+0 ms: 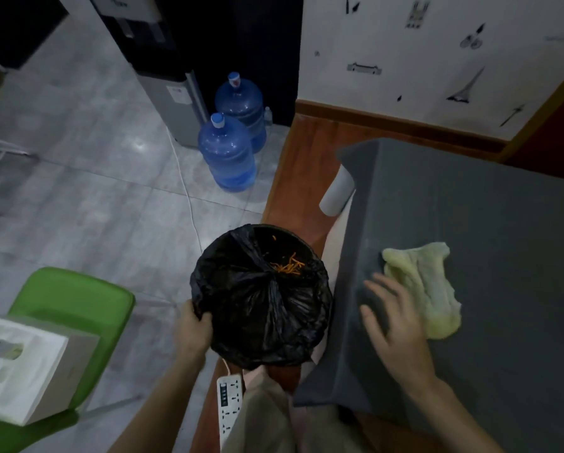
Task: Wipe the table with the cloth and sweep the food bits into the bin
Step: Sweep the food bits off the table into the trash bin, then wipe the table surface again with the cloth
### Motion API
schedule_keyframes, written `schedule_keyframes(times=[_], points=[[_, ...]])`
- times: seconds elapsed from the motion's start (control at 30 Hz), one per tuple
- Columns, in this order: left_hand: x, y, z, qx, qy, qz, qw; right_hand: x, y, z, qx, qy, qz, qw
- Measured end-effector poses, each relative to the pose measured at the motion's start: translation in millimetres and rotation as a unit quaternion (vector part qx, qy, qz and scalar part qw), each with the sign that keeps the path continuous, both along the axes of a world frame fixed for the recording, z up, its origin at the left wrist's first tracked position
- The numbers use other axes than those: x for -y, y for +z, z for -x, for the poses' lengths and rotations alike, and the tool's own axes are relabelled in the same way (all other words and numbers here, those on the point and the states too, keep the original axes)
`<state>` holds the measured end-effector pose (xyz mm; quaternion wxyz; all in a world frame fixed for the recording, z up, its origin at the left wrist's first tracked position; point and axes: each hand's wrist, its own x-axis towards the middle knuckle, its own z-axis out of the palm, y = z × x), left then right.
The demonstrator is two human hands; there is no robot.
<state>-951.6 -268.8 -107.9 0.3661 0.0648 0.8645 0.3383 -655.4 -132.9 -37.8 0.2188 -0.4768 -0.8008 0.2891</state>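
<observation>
The yellow cloth (424, 289) lies near the table's (502, 223) left edge, its long axis running away from the person, just right of the right hand (395, 318), which rests flat and, through blur, seemingly empty. The left hand (194, 328) grips the bin's (261, 299) near rim, just off that edge; orange bits (287, 264) lie inside.

An office-like break corner: a water dispenser (163, 70) with two blue refill jugs (228, 152) on grey floor tiles (78, 191), a green chair (74, 308), a grey-clothed table (470, 223).
</observation>
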Motion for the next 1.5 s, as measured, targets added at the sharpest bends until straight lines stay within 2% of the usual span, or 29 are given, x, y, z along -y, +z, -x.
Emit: schedule_keyframes(times=[0.13,0.23,0.3,0.4,0.5,0.6,0.63,0.73,0.83,0.97,1.13,1.3,1.4,1.5], points=[[9,-30,16,0.072,0.042,-0.010,0.996,29,-21,72,-0.009,-0.005,0.159,0.987],[11,-49,24,0.118,0.069,-0.013,0.991,35,-70,106,0.007,-0.100,0.341,0.935],[10,-58,25,0.140,0.089,-0.010,0.986,36,-106,116,-0.010,-0.179,0.393,0.902],[1,-78,25,0.135,0.106,-0.018,0.985,28,-150,131,-0.005,-0.255,0.427,0.868],[-10,-131,28,0.135,0.079,-0.023,0.987,17,-221,149,-0.067,-0.321,0.437,0.837],[-13,-213,36,0.133,0.037,-0.020,0.990,15,-355,144,-0.067,-0.374,0.383,0.842],[-12,-244,40,0.127,0.023,-0.017,0.991,12,-376,148,-0.062,-0.378,0.369,0.847],[-11,-336,50,0.135,0.017,-0.002,0.991,-7,-379,172,-0.023,-0.386,0.399,0.831],[-20,-387,54,0.139,0.009,0.000,0.990,-16,-425,168,0.014,-0.360,0.430,0.828],[-27,-424,53,0.143,-0.009,-0.002,0.990,-11,-478,153,-0.006,-0.347,0.448,0.824],[-26,-454,47,0.158,-0.023,-0.009,0.987,-6,-506,135,0.005,-0.351,0.442,0.825],[-29,-445,43,0.136,-0.047,-0.011,0.990,-7,-495,137,0.022,-0.321,0.462,0.827],[-24,-411,45,0.117,-0.070,-0.002,0.991,-12,-460,152,0.125,-0.222,0.419,0.871],[-12,-349,53,0.086,-0.087,0.030,0.992,-18,-384,177,0.205,-0.076,0.374,0.901]])
